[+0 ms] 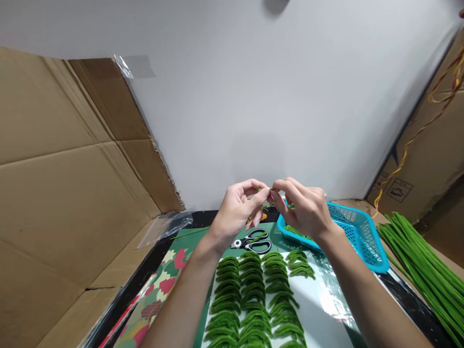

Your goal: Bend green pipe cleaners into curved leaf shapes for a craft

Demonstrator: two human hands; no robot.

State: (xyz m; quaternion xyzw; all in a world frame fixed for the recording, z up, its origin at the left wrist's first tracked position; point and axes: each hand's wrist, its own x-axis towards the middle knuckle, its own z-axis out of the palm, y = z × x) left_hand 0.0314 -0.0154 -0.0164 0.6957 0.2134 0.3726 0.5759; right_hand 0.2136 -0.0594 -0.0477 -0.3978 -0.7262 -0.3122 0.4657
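Note:
Fingertips of my left hand (242, 204) and my right hand (303, 203) meet above the work surface, both pinching a short green pipe cleaner (271, 189) that is mostly hidden by the fingers. Below them, black-and-white handled scissors (253, 241) lie on a green cutting mat (203, 237). Curved green pipe cleaner pieces (253, 290) are laid in several columns on a white sheet (315, 309) nearer to me. Behind my right wrist sits a blue plastic basket (357, 237) with some green pieces in its left part.
A thick bundle of long green pipe cleaners (422, 261) lies at the right. Cardboard panels (72, 193) stand at the left, and a white wall (235, 96) rises behind. A clear plastic bag (165, 227) rests at the back left. Twisted yellow-red wire (406, 150) hangs at the right.

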